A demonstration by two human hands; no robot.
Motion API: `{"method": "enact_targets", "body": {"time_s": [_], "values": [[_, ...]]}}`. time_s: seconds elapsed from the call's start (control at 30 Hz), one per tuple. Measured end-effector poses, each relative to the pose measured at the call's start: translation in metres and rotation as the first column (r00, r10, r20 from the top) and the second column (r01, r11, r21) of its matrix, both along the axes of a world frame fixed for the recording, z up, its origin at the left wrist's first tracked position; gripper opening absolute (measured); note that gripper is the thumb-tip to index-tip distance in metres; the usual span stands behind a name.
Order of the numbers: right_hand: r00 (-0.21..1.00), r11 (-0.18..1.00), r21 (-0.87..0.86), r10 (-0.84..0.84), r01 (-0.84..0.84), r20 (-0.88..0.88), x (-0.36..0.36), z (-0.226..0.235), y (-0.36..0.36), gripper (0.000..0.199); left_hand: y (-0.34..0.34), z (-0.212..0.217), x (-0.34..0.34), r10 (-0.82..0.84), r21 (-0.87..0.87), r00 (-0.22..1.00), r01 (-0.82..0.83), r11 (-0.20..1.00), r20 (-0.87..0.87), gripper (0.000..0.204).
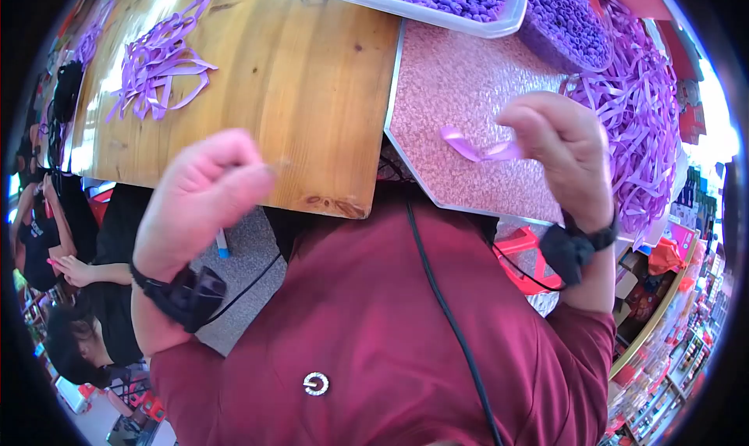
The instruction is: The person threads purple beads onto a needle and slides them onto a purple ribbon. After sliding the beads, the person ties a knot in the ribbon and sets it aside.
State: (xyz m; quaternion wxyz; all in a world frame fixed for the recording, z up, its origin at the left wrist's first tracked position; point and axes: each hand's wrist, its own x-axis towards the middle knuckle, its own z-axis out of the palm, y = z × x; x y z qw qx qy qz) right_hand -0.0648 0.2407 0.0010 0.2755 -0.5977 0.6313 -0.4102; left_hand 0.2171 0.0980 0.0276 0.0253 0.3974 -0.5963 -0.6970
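My right hand [563, 145] is closed, with a short piece of purple satin ribbon [477, 151] sticking out of it to the left over the pink speckled tabletop. A slight curl bends the ribbon's free end. Over the near edge of the wooden tabletop, my left hand [209, 190] is closed, thumb and curled fingers together. Whatever may be between those fingers is too small or hidden to make out. A loose pile of purple ribbons [160, 63] lies on the wood beyond my left hand. To the right of my right hand is a larger heap of ribbons [636, 118].
A white plastic tub [468, 26] and a second container beside it hold small purple pieces [573, 24] at the far side. The wooden table [312, 95] adjoins the pink speckled table [468, 71]. A red stool [524, 262] stands below. At left, another person [86, 329] sits nearby.
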Motion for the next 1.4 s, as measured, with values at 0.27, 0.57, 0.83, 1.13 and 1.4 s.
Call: {"method": "enact_targets", "body": {"time_s": [0.27, 0.57, 0.83, 1.13, 1.4], "values": [[0.814, 0.990, 0.134, -0.044, -0.042, 0.579, 0.036, 0.010, -0.008, 0.037, 0.010, -0.006, -0.016, 0.035, -0.253, 0.991, -0.068, 0.965, -0.131, 0.009], [0.678, 0.986, 0.026, 0.095, -0.166, 0.729, 0.050, 0.013, -0.004, 0.038, 0.030, 0.003, -0.054, -0.225, -0.592, 0.915, -0.019, 0.805, -0.336, 0.009], [0.574, 0.990, 0.047, 0.039, -0.134, 0.818, 0.050, 0.009, -0.001, 0.034, 0.034, 0.007, -0.069, -0.399, -0.823, 0.888, 0.043, 0.566, -0.227, 0.009], [0.752, 0.990, -0.013, 0.116, -0.141, 0.649, 0.041, 0.009, 0.000, 0.034, 0.036, 0.004, -0.071, -0.411, -0.869, 0.881, 0.000, 0.494, -0.233, 0.009], [0.980, 0.959, -0.202, 0.200, -0.198, -0.011, 0.042, 0.012, -0.004, 0.025, 0.037, -0.003, -0.068, -0.432, -0.892, 0.876, 0.002, 0.451, -0.216, 0.012]]}}
